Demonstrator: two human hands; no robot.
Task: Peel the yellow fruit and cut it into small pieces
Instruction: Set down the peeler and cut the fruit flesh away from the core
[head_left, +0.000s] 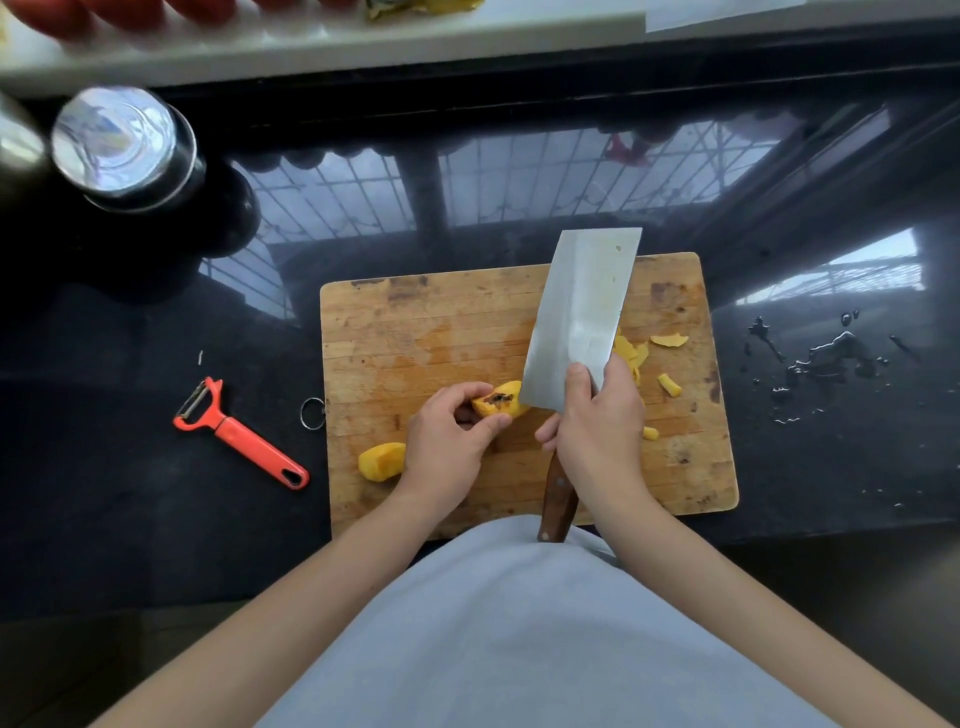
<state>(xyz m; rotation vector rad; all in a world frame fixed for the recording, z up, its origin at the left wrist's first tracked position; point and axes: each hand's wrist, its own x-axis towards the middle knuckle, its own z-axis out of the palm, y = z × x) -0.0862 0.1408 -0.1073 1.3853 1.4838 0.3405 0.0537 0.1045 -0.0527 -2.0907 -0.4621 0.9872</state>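
Note:
On the wooden cutting board (467, 322) my left hand (449, 441) pinches a peeled yellow fruit piece (501, 401) with dark seeds showing in its cut face. My right hand (600, 421) grips a cleaver (582, 312) where the blade meets its brown handle. The broad blade stands tilted, its near corner right beside the fruit piece. Another peeled yellow chunk (382, 461) lies near the board's left edge. Yellow peel scraps and small bits (667, 364) lie on the board to the right of the blade.
A red peeler (239, 436) lies on the black counter left of the board. A steel cup (127, 148) stands at the far left. Water drops (826, 358) sit on the counter to the right. A white ledge (363, 36) with red fruit runs along the back.

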